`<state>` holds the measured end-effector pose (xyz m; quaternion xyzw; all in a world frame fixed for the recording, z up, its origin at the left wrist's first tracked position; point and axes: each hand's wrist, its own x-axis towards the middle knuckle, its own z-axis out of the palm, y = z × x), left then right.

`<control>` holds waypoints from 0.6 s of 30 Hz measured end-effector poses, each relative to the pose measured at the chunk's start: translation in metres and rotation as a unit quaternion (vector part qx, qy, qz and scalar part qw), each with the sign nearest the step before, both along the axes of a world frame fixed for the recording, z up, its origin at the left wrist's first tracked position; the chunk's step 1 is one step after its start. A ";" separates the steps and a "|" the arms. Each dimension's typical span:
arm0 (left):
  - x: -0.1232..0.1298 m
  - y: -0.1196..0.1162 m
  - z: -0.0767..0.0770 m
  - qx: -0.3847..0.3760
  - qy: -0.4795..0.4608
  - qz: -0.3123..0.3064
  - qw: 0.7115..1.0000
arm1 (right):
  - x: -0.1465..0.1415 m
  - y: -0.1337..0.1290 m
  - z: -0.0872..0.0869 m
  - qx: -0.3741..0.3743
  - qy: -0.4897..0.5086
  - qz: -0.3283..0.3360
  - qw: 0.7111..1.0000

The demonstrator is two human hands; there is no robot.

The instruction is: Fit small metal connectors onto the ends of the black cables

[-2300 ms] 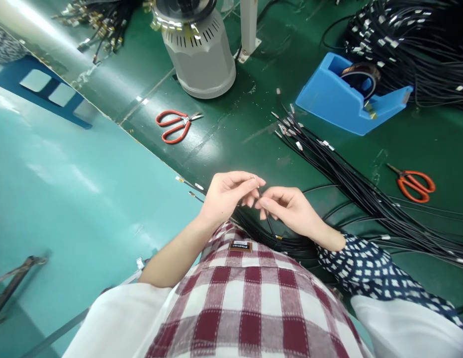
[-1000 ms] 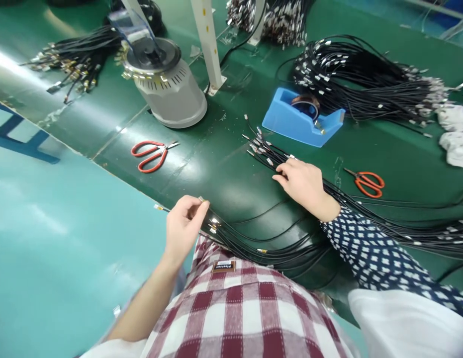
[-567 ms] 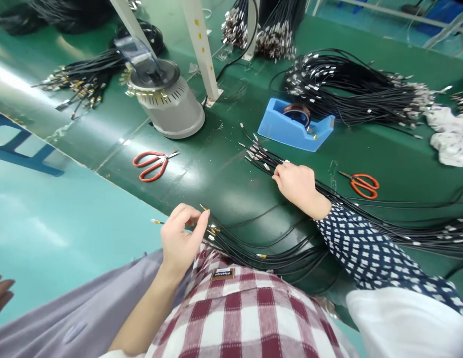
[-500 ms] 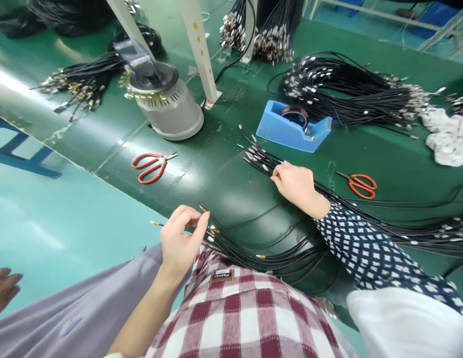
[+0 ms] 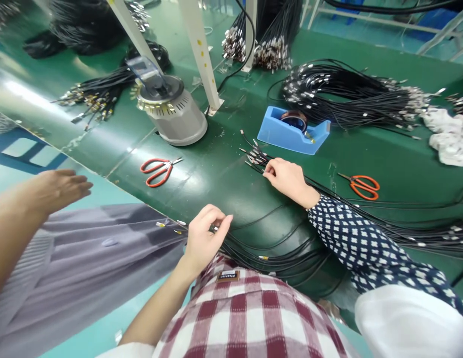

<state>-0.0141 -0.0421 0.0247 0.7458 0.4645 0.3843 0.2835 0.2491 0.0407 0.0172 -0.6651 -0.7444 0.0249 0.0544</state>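
My left hand (image 5: 207,233) is closed near the table's front edge, around black cables (image 5: 249,253). Several of their tips, some with yellow tape (image 5: 160,224), stick out to the left of it. These cables curve away to the right in front of the checked apron (image 5: 261,318). Further back, my right hand (image 5: 287,180) lies with bent fingers on a second bundle of black cables (image 5: 260,158). The bundle's silvery ends fan out beyond the fingertips, and its length runs right beneath the patterned sleeve.
Red-handled cutters (image 5: 158,171) lie left, orange-handled snips (image 5: 361,186) right. A blue tape dispenser (image 5: 291,136) stands behind my right hand, with coiled cables (image 5: 350,94) beyond. A grey round machine (image 5: 179,117) stands at back left. Another person's arm (image 5: 48,196) reaches in from the left.
My left hand has moved right, and several tips now stick out on its left. My right hand has shifted slightly left. The other person's arm has come further in. The view has shifted a little.
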 end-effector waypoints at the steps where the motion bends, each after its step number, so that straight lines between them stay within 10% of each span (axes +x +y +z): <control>1: 0.000 0.000 0.000 -0.002 -0.002 -0.002 1.000 | -0.001 0.001 0.001 0.009 0.003 -0.001 1.000; 12: 0.004 0.008 -0.001 -0.081 -0.053 0.010 0.995 | -0.012 0.004 0.020 -0.063 0.211 0.072 0.973; 18: 0.051 0.032 0.006 -0.301 -0.285 -0.043 0.909 | 0.000 -0.038 0.035 -0.271 0.579 0.076 0.766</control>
